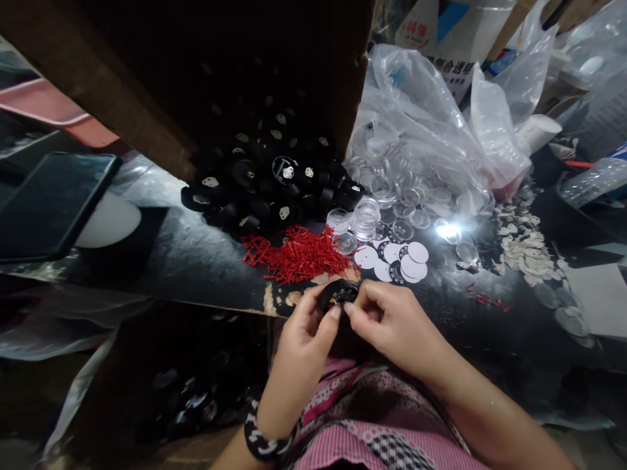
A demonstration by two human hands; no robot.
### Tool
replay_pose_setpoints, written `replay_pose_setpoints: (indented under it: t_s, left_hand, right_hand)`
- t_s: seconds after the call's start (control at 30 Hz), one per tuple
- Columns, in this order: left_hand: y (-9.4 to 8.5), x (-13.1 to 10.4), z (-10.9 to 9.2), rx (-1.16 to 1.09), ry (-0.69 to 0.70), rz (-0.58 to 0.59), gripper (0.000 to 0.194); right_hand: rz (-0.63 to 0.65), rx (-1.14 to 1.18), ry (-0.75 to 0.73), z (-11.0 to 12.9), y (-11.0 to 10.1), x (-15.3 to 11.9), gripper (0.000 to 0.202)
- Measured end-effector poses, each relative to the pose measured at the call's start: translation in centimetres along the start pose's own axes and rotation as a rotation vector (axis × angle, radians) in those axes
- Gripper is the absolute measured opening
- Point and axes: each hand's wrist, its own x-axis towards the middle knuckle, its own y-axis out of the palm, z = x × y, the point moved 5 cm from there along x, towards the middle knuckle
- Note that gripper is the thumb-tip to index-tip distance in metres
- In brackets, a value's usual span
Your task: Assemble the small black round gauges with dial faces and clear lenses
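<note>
My left hand [304, 336] and my right hand [386, 323] meet over the near edge of the dark table [196, 261]. Together they hold a small round black part [337, 294], with fingertips of both pressed on its face. Just beyond it lies a heap of thin red pins [296, 253]. To the right of the pins sit white round discs [401, 261] and a short stack of clear plastic lids [366, 215]. A pile of black round parts [264, 189] spills from a tipped cardboard box [161, 98] behind the pins.
Clear plastic bags [431, 124] full of transparent lids fill the back right. A dark tablet [49, 202] lies at far left. Pale scraps [524, 251] litter the right side. A box of finished dark parts [191, 391] sits low on my left.
</note>
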Motion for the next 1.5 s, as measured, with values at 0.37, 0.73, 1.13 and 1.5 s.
replay_pose_setpoints:
  t_s: [0.37,0.73,1.13,1.5]
  left_hand:
    - [0.4,0.3,2.1,-0.219,-0.226,0.057,0.043]
    - [-0.3,1.1,2.6,-0.013,-0.091,0.037,0.042]
    - [-0.4,1.6,3.3,-0.473,-0.159,-0.058,0.034]
    - [-0.3,1.6,3.1,-0.482,-0.180,-0.076,0.036]
  right_hand:
    - [-0.076,-0.527,-0.381,0.9,0.4,1.4,0.011]
    - [0.134,-0.191,-0.075,-1.5,-2.0,5.2,0.010]
    - [-0.181,-0.511,-0.078,-5.7,-4.2,9.1,0.025]
    - [-0.044,-0.542,-0.207,-3.4,-1.6,9.5,0.029]
